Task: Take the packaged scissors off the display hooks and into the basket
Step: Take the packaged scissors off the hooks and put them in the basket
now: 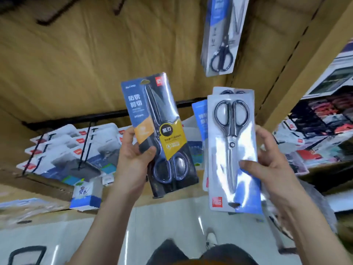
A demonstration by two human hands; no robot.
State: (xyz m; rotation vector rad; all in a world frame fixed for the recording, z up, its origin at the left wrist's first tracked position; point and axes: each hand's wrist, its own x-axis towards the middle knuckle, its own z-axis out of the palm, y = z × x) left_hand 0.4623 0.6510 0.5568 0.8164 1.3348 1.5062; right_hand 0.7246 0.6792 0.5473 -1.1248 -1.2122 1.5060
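Two grasps were in use. My left hand (133, 159) gripped one dark pack (162, 134) at its lower half, thumb across the front, fingers behind. The pack stood upright, tilted slightly left, clear of the hooks. My right hand (267, 169) pinched a stack of white packs (231, 150) near mid-length, thumb on the glossy front, fingers round the right edge, scissor handles pointing up. One further pack (219, 35) hung far up on the right. I could not identify the basket in view.

Judgement: each pack was light, stiff along the card and slick on the plastic face, with the weight in the steel. Hold at the card edges near mid-length. The stack was likely to fan or slide unless squeezed flat.
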